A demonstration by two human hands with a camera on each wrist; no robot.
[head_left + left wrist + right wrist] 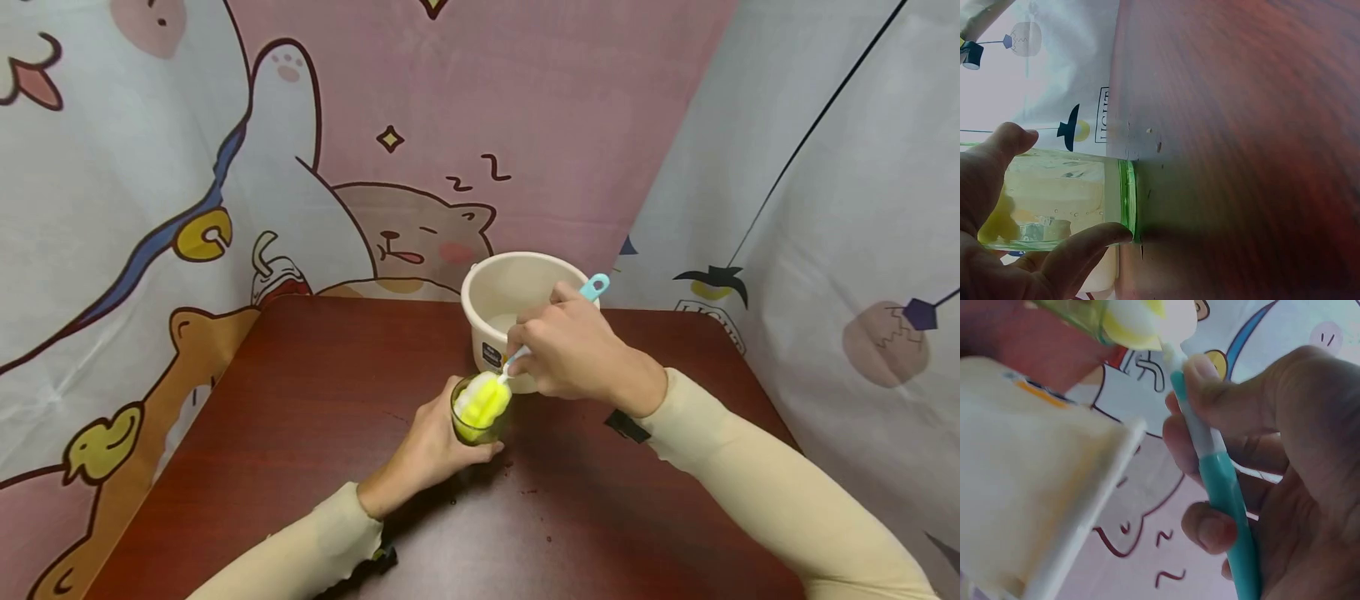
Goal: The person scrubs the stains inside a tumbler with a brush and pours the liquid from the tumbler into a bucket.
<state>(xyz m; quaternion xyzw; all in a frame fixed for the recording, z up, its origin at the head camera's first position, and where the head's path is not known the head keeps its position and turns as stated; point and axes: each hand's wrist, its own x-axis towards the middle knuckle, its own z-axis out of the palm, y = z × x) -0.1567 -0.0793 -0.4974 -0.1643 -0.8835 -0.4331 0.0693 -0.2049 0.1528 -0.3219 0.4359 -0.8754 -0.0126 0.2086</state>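
Observation:
A greenish drinking glass (1085, 187) stands upright on the table, gripped by my left hand (437, 442) with fingers and thumb around its side. My right hand (573, 350) holds a sponge cup brush by its teal and white handle (1227, 481), thumb pressed along the stick. The brush's yellow and white sponge head (482, 402) sits in the glass's mouth, its top above the rim. In the left wrist view, the yellow sponge shows only in the upper part of the glass. Drops cling to the glass wall lower down.
A cream-coloured bucket (480, 304) with a small dark label stands just behind the hands, partly hidden by the right hand. Small wet specks lie on the dark red wooden table (337, 400) near the glass. Cartoon-printed cloth (562, 100) surrounds the table's back and sides.

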